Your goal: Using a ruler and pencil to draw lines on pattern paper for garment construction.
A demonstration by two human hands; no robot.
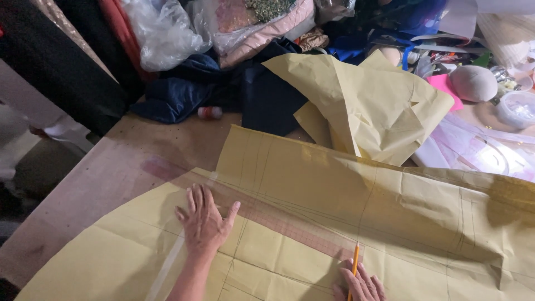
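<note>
Yellow pattern paper lay spread across the wooden tabletop, covering most of its near part and marked with faint pencil lines and creases. Across it ran a long clear ruler with a reddish grid, slanting from upper left down to the right. The left hand pressed flat on the ruler and paper, fingers spread apart and gripping nothing. The right hand, near the lower edge of the view, was closed around a yellow pencil whose tip met the paper just beside the ruler's right end. Well behind the sheet, a second crumpled piece of yellow paper stood folded up against dark blue fabric. Clear plastic bags were piled at the back, and a round white container sat at the far right.
</note>
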